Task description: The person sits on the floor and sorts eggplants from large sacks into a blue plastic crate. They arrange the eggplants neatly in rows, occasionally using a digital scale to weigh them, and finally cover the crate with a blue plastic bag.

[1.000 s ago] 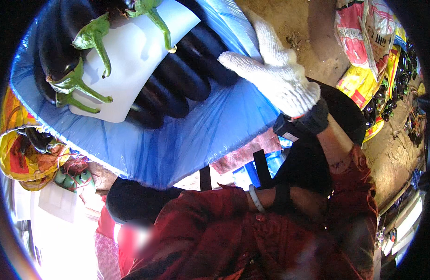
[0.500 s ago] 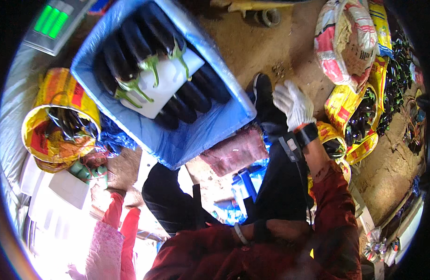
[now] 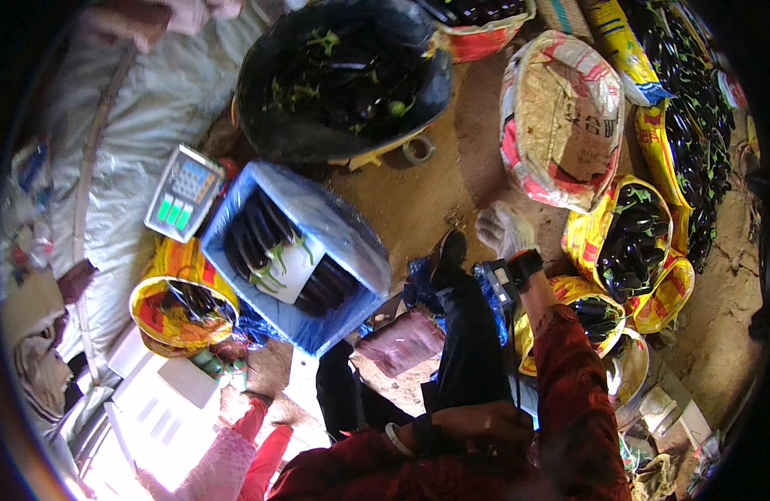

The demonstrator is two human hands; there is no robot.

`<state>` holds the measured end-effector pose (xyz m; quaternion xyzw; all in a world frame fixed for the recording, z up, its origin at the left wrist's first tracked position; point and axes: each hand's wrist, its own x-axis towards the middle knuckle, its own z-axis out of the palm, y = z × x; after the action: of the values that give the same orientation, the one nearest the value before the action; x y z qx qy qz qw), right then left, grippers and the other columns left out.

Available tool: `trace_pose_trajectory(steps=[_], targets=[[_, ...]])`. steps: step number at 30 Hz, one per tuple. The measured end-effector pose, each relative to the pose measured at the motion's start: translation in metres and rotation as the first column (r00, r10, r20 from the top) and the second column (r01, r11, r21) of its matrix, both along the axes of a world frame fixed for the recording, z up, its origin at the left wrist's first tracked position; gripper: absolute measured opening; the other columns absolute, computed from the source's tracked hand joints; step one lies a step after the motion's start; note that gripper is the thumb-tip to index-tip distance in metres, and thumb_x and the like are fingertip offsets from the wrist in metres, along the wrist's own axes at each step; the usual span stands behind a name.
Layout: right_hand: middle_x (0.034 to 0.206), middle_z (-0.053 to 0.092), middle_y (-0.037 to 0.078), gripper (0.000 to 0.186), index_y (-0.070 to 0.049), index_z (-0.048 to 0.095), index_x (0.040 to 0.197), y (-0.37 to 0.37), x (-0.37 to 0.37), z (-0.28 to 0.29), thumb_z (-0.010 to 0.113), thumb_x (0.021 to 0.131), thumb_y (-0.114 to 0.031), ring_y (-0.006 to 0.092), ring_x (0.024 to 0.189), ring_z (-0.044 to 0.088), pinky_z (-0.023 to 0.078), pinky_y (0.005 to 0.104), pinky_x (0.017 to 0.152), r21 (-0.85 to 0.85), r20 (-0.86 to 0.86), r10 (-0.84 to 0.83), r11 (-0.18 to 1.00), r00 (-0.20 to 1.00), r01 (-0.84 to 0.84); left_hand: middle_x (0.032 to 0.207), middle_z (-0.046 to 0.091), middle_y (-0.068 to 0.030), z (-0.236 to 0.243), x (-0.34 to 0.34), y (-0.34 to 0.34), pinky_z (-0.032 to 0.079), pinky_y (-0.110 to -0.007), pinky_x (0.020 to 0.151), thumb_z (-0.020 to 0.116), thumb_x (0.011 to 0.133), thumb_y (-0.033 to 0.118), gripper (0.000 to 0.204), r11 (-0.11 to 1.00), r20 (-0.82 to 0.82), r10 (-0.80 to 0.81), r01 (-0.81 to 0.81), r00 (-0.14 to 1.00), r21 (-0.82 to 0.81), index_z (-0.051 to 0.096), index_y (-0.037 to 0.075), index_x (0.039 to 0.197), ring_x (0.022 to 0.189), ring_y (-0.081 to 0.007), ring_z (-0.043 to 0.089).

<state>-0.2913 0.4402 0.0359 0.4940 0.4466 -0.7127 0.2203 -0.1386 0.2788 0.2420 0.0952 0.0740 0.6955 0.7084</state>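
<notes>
My right hand [image 3: 504, 227], in a white knit glove, is open, fingers apart and slightly curled, with nothing seen in it. It is between the blue plastic-lined crate [image 3: 364, 282] and a red-and-white sack [image 3: 521, 96], a little below the sack. Eggplants [image 3: 255, 230] lie in the crate in rows, green stems over a white sheet [image 3: 295, 269]. My left hand [image 3: 493, 422], bare, rests low across my body, near my right thigh, a white bracelet on its wrist; its fingers are too dark to make out.
A scale [image 3: 184, 190] stands left of the crate. Beyond are a black tub [image 3: 247, 92] of eggplants and a tape roll [image 3: 417, 150]. Yellow sacks [image 3: 583, 238] of eggplants line the right. A co-worker's red-clad legs [image 3: 268, 468] show lower left, beside white boxes [image 3: 189, 386].
My right hand has left the crate's right edge and its fingers have curled a little. The view has widened, so the crate looks smaller and lower, with tub and scale now showing.
</notes>
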Motion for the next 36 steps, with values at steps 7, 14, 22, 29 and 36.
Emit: trace_pose_trajectory(steps=[7,14,22,29,36], targets=[[0.117,0.062,0.019,0.032,-0.006,0.051,0.117,0.107,0.032,-0.029,0.058,0.095,-0.029,0.0396,0.102,0.063,0.052,0.0557,0.089,-0.115,0.261,-0.332,0.921,0.906,0.371,0.085,0.058,0.0038,0.041,-0.062,0.053,0.037,-0.019,0.064,0.061,0.098,0.034,0.030,0.980,0.202,-0.025,0.064,0.979,-0.189,0.066,0.006,0.108,0.070,-0.0043,0.047],[0.116,0.059,0.026,0.035,-0.002,0.050,0.116,0.184,0.064,-0.084,0.055,0.095,-0.029,0.0490,0.103,0.060,0.052,0.0592,0.086,0.025,0.201,-0.282,0.959,0.938,0.283,0.082,0.048,0.0064,0.031,-0.098,0.061,0.033,-0.020,0.063,0.062,0.098,0.034,0.030,0.968,0.252,0.064,0.001,0.966,-0.250,0.065,0.006,0.108,0.068,-0.0032,0.039],[0.129,0.052,0.030,0.056,0.000,0.039,0.138,0.201,-0.008,-0.075,0.056,0.096,-0.033,0.0535,0.105,0.056,0.050,0.0595,0.083,0.154,0.159,-0.521,0.852,0.838,0.500,0.100,0.063,0.0012,0.018,-0.186,0.066,0.042,-0.021,0.083,0.063,0.096,0.029,0.032,0.969,0.265,-0.147,0.192,0.953,-0.153,0.065,0.001,0.111,0.090,-0.0072,0.055],[0.142,0.045,0.026,0.068,-0.003,0.036,0.148,0.224,0.007,-0.131,0.058,0.096,-0.041,0.0436,0.111,0.053,0.047,0.0517,0.088,0.244,0.116,-0.354,0.916,0.928,0.319,0.117,0.065,-0.0106,-0.015,-0.197,0.078,0.053,-0.032,0.089,0.056,0.099,0.022,0.033,0.959,0.546,-0.184,0.272,0.817,-0.083,0.056,0.001,0.125,0.105,-0.0208,0.065],[0.141,0.048,0.016,0.068,-0.003,0.042,0.145,0.262,0.052,-0.310,0.060,0.095,-0.046,0.0291,0.121,0.048,0.042,0.0399,0.097,0.196,0.009,-0.472,0.865,0.882,0.461,0.133,0.054,-0.0122,-0.080,-0.187,0.134,0.046,-0.038,0.103,0.052,0.101,0.022,0.044,0.969,0.578,0.001,0.142,0.816,-0.202,0.041,0.002,0.139,0.120,-0.0223,0.056]])
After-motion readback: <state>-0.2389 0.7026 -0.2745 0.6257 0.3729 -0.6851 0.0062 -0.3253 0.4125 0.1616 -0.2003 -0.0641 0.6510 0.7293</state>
